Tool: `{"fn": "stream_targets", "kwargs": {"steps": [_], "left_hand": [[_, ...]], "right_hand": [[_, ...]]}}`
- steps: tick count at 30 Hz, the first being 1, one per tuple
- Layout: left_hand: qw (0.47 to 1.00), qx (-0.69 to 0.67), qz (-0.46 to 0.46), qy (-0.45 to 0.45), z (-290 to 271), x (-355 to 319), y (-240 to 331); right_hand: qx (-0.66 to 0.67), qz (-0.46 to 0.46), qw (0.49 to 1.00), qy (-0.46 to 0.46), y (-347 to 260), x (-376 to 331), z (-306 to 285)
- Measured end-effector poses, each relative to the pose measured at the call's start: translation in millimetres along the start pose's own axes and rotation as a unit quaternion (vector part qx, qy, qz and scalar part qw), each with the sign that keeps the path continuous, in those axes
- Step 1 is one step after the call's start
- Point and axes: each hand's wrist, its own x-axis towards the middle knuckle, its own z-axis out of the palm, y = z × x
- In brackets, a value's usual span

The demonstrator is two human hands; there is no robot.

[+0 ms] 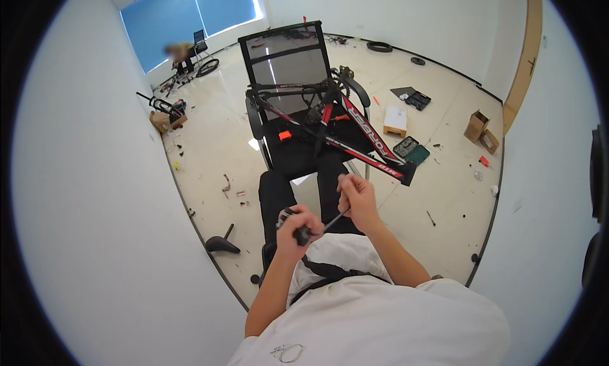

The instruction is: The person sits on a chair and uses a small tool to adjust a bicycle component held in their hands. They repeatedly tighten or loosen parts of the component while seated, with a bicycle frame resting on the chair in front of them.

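Above my lap, my left hand (299,229) is closed around a chunky black part (302,235), perhaps from a bicycle; its exact kind is unclear. A thin dark rod or cable (336,219) slants from beside it up to my right hand (356,201), whose fingers are pinched together at its upper end. Whether rod and part are joined is hidden by my left fingers. Just beyond my knees, a black and red bicycle frame (363,125) lies across a black mesh-backed office chair (288,67). An orange object (285,135) rests on the seat.
Right of the chair are an opened green tool case (415,151), a black case (417,99) and cardboard boxes (477,126). A bicycle saddle (222,244) lies on the floor at left. Small parts are scattered around. Another person (182,53) bends over parts at the far left.
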Motion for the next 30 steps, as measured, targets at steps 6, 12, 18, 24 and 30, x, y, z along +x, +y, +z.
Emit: {"fn": "stream_targets", "kwargs": {"steps": [6,12,18,24,30], "left_hand": [[0.960,0.275,-0.017,0.039,36,-12,-43],[0.977,-0.029,-0.015,0.213,5,2,-13],[0.968,-0.118,0.126,0.180,-2,-5,53],[0.978,0.118,0.073,0.152,42,-12,0],[0.978,0.185,0.024,0.087,40,-15,-42]], "right_hand": [[-0.185,-0.249,0.947,0.079,-55,-40,34],[-0.319,-0.513,0.750,-0.268,-37,-83,64],[-0.430,-0.358,0.785,-0.265,-25,-48,36],[-0.358,-0.300,0.873,-0.143,-32,-12,-4],[-0.320,-0.301,0.867,-0.236,-81,-50,15]]}}
